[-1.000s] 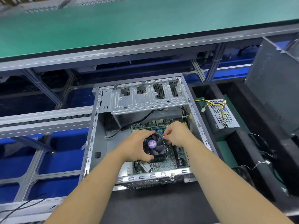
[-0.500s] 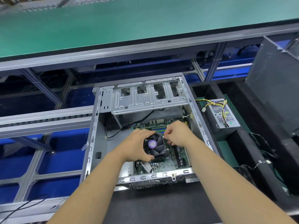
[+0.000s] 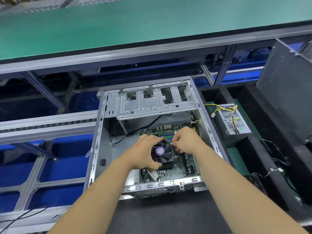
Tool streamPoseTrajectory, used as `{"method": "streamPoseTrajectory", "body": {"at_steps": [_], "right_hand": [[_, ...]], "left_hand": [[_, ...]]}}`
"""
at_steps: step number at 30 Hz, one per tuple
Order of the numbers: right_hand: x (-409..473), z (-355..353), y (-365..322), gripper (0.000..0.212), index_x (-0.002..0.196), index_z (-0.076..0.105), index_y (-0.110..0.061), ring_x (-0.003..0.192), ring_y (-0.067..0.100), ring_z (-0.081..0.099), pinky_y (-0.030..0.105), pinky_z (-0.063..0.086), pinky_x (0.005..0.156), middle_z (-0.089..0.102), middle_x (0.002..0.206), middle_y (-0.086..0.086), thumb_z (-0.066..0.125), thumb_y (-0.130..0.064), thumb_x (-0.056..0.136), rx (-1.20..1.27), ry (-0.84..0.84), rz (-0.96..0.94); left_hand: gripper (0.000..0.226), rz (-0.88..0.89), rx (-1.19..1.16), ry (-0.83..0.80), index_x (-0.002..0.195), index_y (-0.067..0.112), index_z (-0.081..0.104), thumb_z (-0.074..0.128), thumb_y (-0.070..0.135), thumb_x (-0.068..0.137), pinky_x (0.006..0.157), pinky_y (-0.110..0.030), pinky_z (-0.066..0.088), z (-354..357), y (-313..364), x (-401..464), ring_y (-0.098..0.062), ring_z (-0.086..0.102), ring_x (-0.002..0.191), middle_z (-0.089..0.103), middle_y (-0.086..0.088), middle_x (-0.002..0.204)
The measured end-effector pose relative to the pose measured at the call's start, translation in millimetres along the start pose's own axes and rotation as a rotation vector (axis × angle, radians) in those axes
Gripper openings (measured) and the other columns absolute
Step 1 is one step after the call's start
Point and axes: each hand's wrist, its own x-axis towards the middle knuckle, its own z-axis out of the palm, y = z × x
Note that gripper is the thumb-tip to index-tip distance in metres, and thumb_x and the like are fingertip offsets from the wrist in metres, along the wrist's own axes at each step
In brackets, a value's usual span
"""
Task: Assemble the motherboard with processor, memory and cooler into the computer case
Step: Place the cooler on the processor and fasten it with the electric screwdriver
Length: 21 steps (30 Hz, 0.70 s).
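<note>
An open grey computer case (image 3: 98, 137) lies flat in front of me. Inside it rests the green motherboard (image 3: 184, 166), with a black cooler fan (image 3: 164, 152) bearing a purple label. My left hand (image 3: 143, 152) wraps around the fan's left side, thumb at its near edge. My right hand (image 3: 186, 141) sits at the fan's right edge, fingertips pinched on the cooler's corner; what they pinch is too small to tell. Memory slots show as blue strips behind the fan, partly hidden by my hands.
A drive cage (image 3: 155, 103) spans the case's far end. A power supply (image 3: 232, 121) with yellow and black wires lies to the right on a green mat. A grey side panel (image 3: 287, 92) leans at far right. Conveyor rails (image 3: 47, 124) run along the left.
</note>
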Motion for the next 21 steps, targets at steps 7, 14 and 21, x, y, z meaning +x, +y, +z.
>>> {"method": "streamPoseTrajectory", "body": {"at_steps": [7, 14, 21], "right_hand": [[-5.1, -1.6, -4.8, 0.026, 0.118, 0.073, -0.014, 0.101, 0.023, 0.066, 0.034, 0.053, 0.091, 0.071, 0.119, 0.005, 0.058, -0.021, 0.098, -0.108, 0.095, -0.222], [-14.7, 33.3, -25.6, 0.114, 0.158, 0.008, -0.042, 0.15, 0.024, 0.013, 0.06, 0.013, 0.118, 0.02, 0.163, -0.001, 0.073, -0.075, 0.069, -0.64, -0.293, -0.512], [-7.5, 31.6, -24.4, 0.111, 0.16, 0.013, -0.036, 0.141, 0.022, 0.027, 0.046, 0.026, 0.117, 0.033, 0.155, -0.006, 0.082, -0.051, 0.075, -0.638, -0.219, -0.527]], "left_hand": [[0.044, -0.242, -0.478, 0.403, 0.129, 0.028, 0.063, 0.056, 0.045, 0.089, 0.097, -0.025, 0.042, -20.1, -5.4, -9.3, -0.001, 0.055, 0.11, 0.063, 0.017, 0.122], [0.028, -0.643, -0.152, 0.22, 0.059, 0.015, 0.047, 0.045, 0.009, 0.086, 0.063, -0.031, 0.043, -18.5, -17.2, -18.8, -0.027, 0.05, 0.066, 0.054, -0.003, 0.064], [0.017, -0.591, -0.446, -0.156, 0.07, 0.003, 0.071, 0.057, 0.006, 0.079, 0.04, -0.016, 0.034, -21.7, -9.7, -27.7, -0.019, 0.051, 0.048, 0.071, -0.014, 0.069]]}}
